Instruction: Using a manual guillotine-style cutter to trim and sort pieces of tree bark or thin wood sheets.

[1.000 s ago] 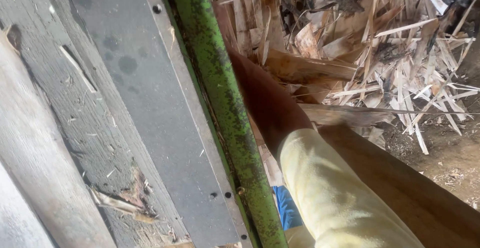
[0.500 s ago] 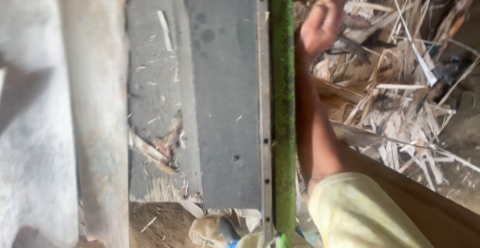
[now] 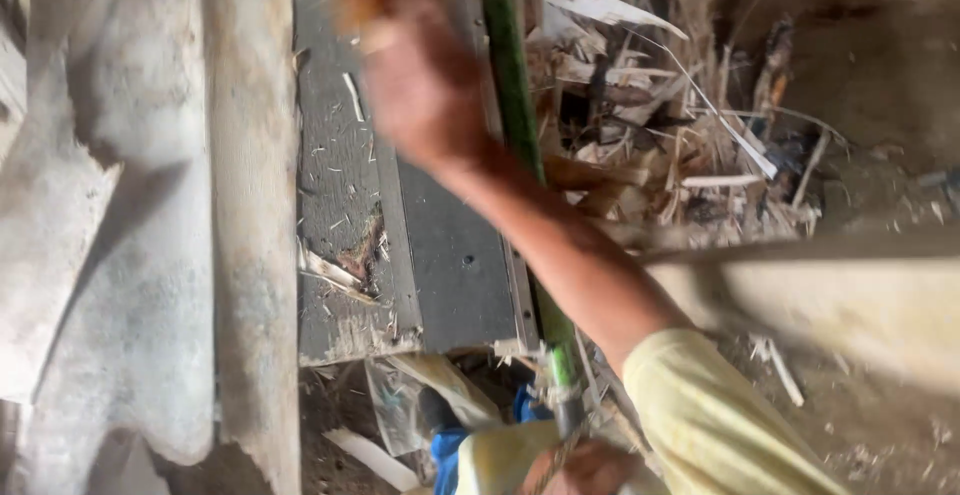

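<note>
The blurred right hand (image 3: 420,75) hovered over the grey board (image 3: 440,255), its grip impossible to tell. The left hand (image 3: 585,470) grasped the green pole (image 3: 510,85)'s lower end; steadying the pole seemed wise.

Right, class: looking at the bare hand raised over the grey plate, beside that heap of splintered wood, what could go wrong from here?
1. The right hand is bare and blurred, close to the green bar and the grey plate; it could knock against a hard edge.
2. The splintered wood pile lies right beside the bare forearm, so scratches or splinters seem likely.
3. Loose slivers lie on the plate and might snag fingers.
</note>
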